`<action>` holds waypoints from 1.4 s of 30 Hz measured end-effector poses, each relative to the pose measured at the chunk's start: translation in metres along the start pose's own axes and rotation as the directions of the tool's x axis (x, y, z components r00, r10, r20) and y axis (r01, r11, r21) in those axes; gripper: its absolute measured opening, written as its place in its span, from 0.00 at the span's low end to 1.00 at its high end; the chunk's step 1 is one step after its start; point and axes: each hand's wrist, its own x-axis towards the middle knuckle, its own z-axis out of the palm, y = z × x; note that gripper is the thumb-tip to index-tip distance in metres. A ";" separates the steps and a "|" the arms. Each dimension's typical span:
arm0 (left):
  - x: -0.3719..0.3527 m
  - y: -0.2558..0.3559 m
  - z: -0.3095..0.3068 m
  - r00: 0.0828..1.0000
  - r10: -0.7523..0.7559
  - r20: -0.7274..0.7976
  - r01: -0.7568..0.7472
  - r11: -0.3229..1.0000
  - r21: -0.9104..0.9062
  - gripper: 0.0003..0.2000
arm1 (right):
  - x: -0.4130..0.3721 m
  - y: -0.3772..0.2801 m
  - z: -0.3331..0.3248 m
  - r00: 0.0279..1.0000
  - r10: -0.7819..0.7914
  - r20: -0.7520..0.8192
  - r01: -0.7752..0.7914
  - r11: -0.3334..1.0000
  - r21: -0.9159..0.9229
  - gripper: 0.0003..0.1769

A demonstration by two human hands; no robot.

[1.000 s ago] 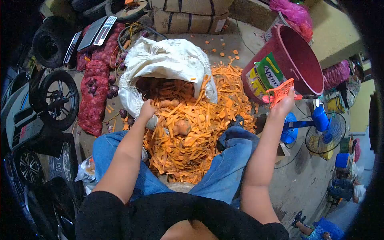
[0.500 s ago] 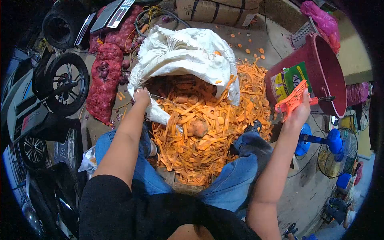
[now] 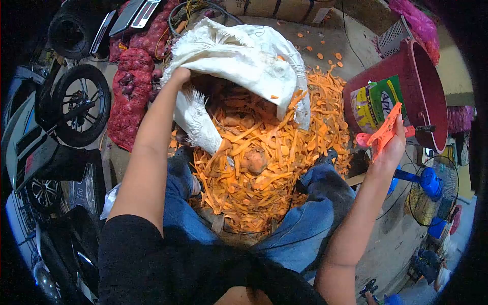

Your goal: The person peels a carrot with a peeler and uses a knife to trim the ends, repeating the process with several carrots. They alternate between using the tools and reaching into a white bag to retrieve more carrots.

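Observation:
A white woven sack (image 3: pixel 244 61) lies with its mouth towards me, carrots (image 3: pixel 239 101) showing in its dark inside. My left hand (image 3: pixel 181 76) is at the sack's left edge; its fingers are hidden under the folded cloth. In front of the mouth is a large heap of orange peelings (image 3: pixel 254 188), with a thick carrot (image 3: pixel 253 161) on top. Over on the right, my right hand (image 3: pixel 390 147) is wrapped round an orange peeler (image 3: pixel 384 131), held up before the red bucket.
The red bucket (image 3: pixel 422 96) lies tilted at the right, a fan (image 3: pixel 434 190) below it. Red net bags of onions (image 3: pixel 131 101) and a motorbike wheel (image 3: pixel 81 104) are at the left. A cardboard box (image 3: pixel 284 9) stands at the back.
My left hand has moved up and its fingers have gone under the sack's edge, lifting the cloth. My right hand has shifted slightly right with the peeler. The view has shifted a little.

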 end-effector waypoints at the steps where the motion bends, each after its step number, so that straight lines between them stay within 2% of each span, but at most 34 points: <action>1: 0.021 -0.010 -0.001 0.997 0.003 -0.075 -0.019 0.979 -0.205 0.18 | 0.000 0.001 0.001 1.000 -0.005 -0.008 0.005 1.000 -0.005 0.12; 2: 0.023 -0.013 -0.001 0.998 0.007 -0.061 -0.020 0.978 -0.206 0.18 | 0.000 0.002 0.001 1.000 0.013 -0.005 -0.013 1.000 0.012 0.13; 4: 0.007 -0.009 -0.012 0.929 -0.128 -0.347 -0.022 0.918 -0.397 0.20 | 0.001 0.005 -0.002 0.999 0.052 0.006 -0.052 0.999 0.015 0.13; 5: -0.013 -0.002 -0.013 0.936 -0.045 -0.348 -0.136 0.867 -0.480 0.22 | 0.001 0.005 -0.002 0.998 0.055 0.007 -0.055 0.998 0.012 0.13; 6: -0.029 -0.005 -0.009 0.913 0.126 -0.387 -0.159 0.986 -0.054 0.23 | 0.001 0.006 -0.002 0.995 0.090 0.033 -0.091 0.996 0.021 0.13; 7: -0.041 -0.006 -0.005 0.890 0.300 -0.344 -0.158 0.910 0.384 0.23 | 0.001 0.007 -0.002 0.991 0.125 0.057 -0.126 0.992 0.030 0.13; 8: -0.051 -0.004 0.004 0.937 0.282 -0.208 -0.098 0.780 0.619 0.18 | 0.000 0.008 -0.001 0.991 0.126 0.054 -0.128 0.991 0.031 0.13; 9: -0.064 0.009 0.010 0.980 0.167 0.110 -0.163 0.341 0.926 0.13 | 0.000 0.009 0.000 0.991 0.117 0.062 -0.119 0.992 0.033 0.13; 10: -0.084 0.022 0.014 0.935 0.209 0.286 -0.316 0.127 0.940 0.10 | -0.002 0.009 0.002 0.992 0.107 0.069 -0.109 0.993 0.032 0.12; 11: -0.085 0.013 0.020 0.932 0.211 0.295 -0.325 0.125 0.938 0.10 | -0.005 0.010 0.005 0.993 0.104 0.060 -0.106 0.994 0.030 0.12; 13: -0.087 -0.003 0.031 0.868 0.182 0.461 -0.476 0.050 0.878 0.10 | -0.013 0.012 0.016 0.997 0.076 0.029 -0.075 0.997 -0.007 0.12; 14: -0.085 -0.007 0.032 0.902 0.110 0.418 -0.427 0.078 0.901 0.11 | -0.014 0.014 0.020 0.996 0.081 0.020 -0.081 0.997 -0.017 0.14; 15: -0.083 -0.013 0.031 0.900 0.114 0.421 -0.430 0.077 0.899 0.11 | -0.014 0.014 0.021 0.997 0.077 0.018 -0.077 0.997 -0.018 0.14; 16: -0.079 -0.023 0.029 0.873 0.303 0.383 -0.420 0.068 0.905 0.09 | -0.014 0.015 0.020 0.996 0.084 0.039 -0.084 0.996 -0.011 0.13; 17: -0.074 -0.029 0.031 0.809 0.482 0.336 -0.413 0.060 0.909 0.08 | -0.013 0.015 0.020 0.994 0.089 0.057 -0.089 0.996 -0.005 0.13; 18: -0.093 0.016 0.022 0.921 0.044 0.387 -0.388 0.177 0.904 0.20 | -0.015 0.015 0.021 0.994 0.084 0.064 -0.083 0.996 -0.022 0.12; 19: -0.086 0.009 0.028 0.918 0.046 0.393 -0.395 0.178 0.901 0.20 | -0.014 0.015 0.021 0.995 0.081 0.059 -0.080 0.996 -0.027 0.12; 20: -0.071 -0.008 0.036 0.899 0.235 0.369 -0.387 0.035 0.921 0.21 | -0.013 0.016 0.022 0.997 0.078 0.018 -0.078 0.997 -0.005 0.12; 21: -0.052 -0.028 0.046 0.838 0.414 0.354 -0.345 -0.100 0.933 0.22 | -0.011 0.017 0.023 0.997 0.076 -0.022 -0.076 0.997 0.015 0.11; 22: -0.019 -0.055 0.061 0.860 0.387 0.331 -0.311 -0.116 0.943 0.23 | -0.011 0.018 0.024 0.997 0.075 -0.021 -0.075 0.997 0.010 0.11; 23: -0.020 -0.051 0.060 0.860 0.388 0.332 -0.313 -0.113 0.943 0.23 | -0.012 0.019 0.023 0.997 0.073 -0.010 -0.074 0.997 -0.028 0.11; 25: -0.029 -0.036 0.057 0.858 0.263 0.442 -0.423 -0.125 0.897 0.23 | -0.013 0.019 0.021 0.998 0.070 -0.001 -0.070 0.995 -0.068 0.11; 26: -0.031 -0.032 0.057 0.858 0.264 0.441 -0.423 -0.125 0.897 0.23 | -0.012 0.019 0.019 0.995 0.097 0.017 -0.096 0.992 -0.077 0.10; 28: -0.037 -0.026 0.057 0.843 0.266 0.467 -0.359 -0.367 0.858 0.23 | -0.009 0.021 0.017 0.992 0.125 0.033 -0.122 0.989 -0.087 0.09; 29: -0.052 -0.010 0.051 0.843 0.265 0.467 -0.360 -0.366 0.858 0.23 | -0.007 0.023 0.016 0.994 0.102 0.033 -0.098 0.991 -0.093 0.10; 31: -0.086 0.030 0.033 0.842 0.106 0.529 -0.486 -0.276 0.829 0.23 | -0.008 0.022 0.017 0.996 0.082 0.034 -0.078 0.992 -0.098 0.11; 32: -0.085 0.025 0.033 0.845 0.103 0.525 -0.483 -0.278 0.831 0.23 | -0.011 0.020 0.021 0.996 0.091 0.013 -0.089 0.992 -0.093 0.11; 34: -0.091 0.022 0.028 0.747 0.379 0.547 -0.629 0.134 0.766 0.26 | -0.012 0.018 0.021 0.995 0.099 -0.003 -0.099 0.992 -0.077 0.11; 35: -0.093 0.025 0.029 0.749 0.379 0.543 -0.624 0.129 0.771 0.26 | -0.010 0.018 0.017 0.992 0.116 0.047 -0.114 0.992 -0.050 0.10; 37: -0.126 0.059 0.024 0.777 0.060 0.627 -0.594 0.399 0.698 0.29 | -0.010 0.019 0.013 0.987 0.128 0.101 -0.127 0.992 -0.017 0.10; 39: -0.137 0.050 0.032 0.778 0.383 0.499 -0.615 0.629 0.476 0.31 | -0.011 0.020 0.015 0.991 0.093 0.092 -0.093 0.996 -0.001 0.10; 40: -0.146 0.057 0.030 0.756 0.361 0.547 -0.597 0.722 0.349 0.30 | -0.016 0.016 0.021 0.991 0.088 0.096 -0.087 0.996 -0.018 0.10; 42: -0.163 0.070 0.024 0.711 0.426 0.559 -0.619 0.756 0.212 0.28 | -0.013 0.018 0.014 0.987 0.090 0.133 -0.091 0.996 0.004 0.10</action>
